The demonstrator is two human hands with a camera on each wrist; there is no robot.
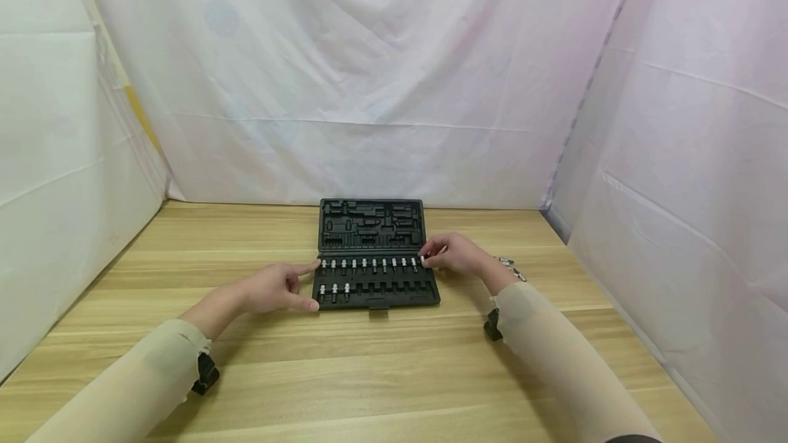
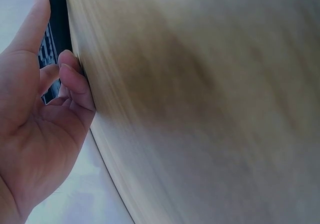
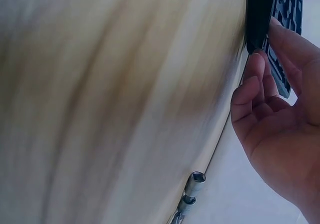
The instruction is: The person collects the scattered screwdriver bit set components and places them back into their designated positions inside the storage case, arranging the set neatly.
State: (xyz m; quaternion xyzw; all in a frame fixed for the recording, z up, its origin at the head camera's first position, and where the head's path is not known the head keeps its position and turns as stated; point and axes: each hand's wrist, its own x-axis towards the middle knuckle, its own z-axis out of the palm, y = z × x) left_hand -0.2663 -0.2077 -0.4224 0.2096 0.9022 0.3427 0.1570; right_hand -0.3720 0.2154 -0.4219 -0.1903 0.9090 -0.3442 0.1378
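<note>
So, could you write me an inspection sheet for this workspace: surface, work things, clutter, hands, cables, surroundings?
Surface: wood-grain table.
Job's things: open black case; back-row sockets in a line; three front-row sockets at the left, slots beside them unfilled; loose sockets to the case's right.
Clutter: nothing seen.
Hands: left hand touches the case's left edge; right hand pinches a silver piece at the back row's right end.
Cables: nothing seen.
Surroundings: white sheets behind and both sides.

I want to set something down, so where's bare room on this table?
The widest bare patch of table lies in front of the case, between the left sleeve and right sleeve. Another runs left from the left hand to the white cloth. It's crowded at the case, where the right hand works, and among the loose sockets farther right.
</note>
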